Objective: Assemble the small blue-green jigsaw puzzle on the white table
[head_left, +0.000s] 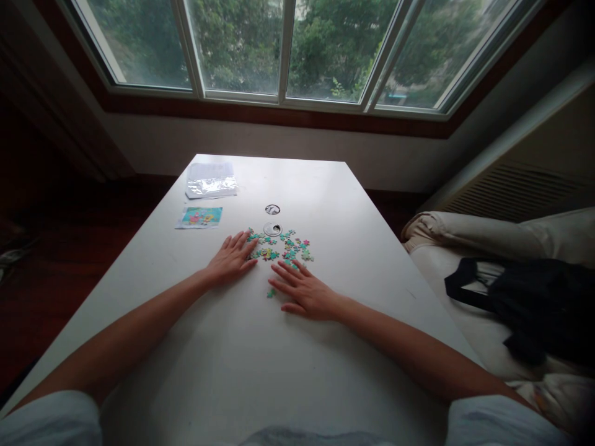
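Observation:
A loose cluster of small coloured jigsaw puzzle pieces [268, 254] lies on the white table [260, 371]. At the left edge of the cluster, my left hand [231, 260] rests palm down with its fingers stretched out, the fingertips by the pieces. My right hand [307, 292] lies flat at the near right side, fingers spread, the tips touching or close to pieces. One green piece [271, 293] sits apart, beside my right thumb and fingers. What is under either palm is hidden. A small picture card [201, 217] with a turquoise printed scene lies left of the pieces.
Behind the card is a clear plastic bag with papers [211, 180]. Two round holes or discs [273, 229] show in the tabletop just beyond the pieces. On the right, a pale sofa [432, 260] carries a dark bag or garment [534, 303]. A window stands behind the table.

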{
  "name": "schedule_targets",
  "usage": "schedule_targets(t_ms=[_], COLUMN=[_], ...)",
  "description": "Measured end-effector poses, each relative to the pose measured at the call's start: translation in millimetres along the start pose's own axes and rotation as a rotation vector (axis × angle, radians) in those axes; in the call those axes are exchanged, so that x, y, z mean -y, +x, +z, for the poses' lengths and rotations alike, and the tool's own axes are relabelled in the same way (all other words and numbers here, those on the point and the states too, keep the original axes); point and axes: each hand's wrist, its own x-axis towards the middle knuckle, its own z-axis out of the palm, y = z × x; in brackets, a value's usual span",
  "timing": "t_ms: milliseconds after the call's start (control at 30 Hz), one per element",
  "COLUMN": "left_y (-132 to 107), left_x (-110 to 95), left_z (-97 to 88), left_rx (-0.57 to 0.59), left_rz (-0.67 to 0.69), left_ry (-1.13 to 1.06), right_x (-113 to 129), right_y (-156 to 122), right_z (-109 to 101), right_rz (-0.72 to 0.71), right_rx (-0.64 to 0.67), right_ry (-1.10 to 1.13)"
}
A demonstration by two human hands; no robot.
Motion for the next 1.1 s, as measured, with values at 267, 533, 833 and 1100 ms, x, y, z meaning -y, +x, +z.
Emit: schedule_targets(t_ms=[267, 533, 833, 1100], left_y=[26.0, 27.2, 21.8, 22.1], left_x=[3.8, -13.3, -23.4, -19.4], left_z=[2.4, -12.1, -14.4, -16.1], left_rx=[-0.057, -0.197, -0.158, -0.166], left_rz=[-0.074, 0.062, 0.236, 0.254], left_ry=[-0.018, -0.097, -0.119, -0.168], right_x=[-4.4, -45.0, -74.5, -92.9], right_y=[-5.5, -4.2, 10.6, 64.0], right_z=[3.5, 4.3, 0.3, -2.6], right_rz=[0.035, 0.189, 0.3, 0.613], right_rx=[-0.035, -0.075, -0.398, -0.397], right_ry=[-0.029, -0.093, 0.036, -0.125])
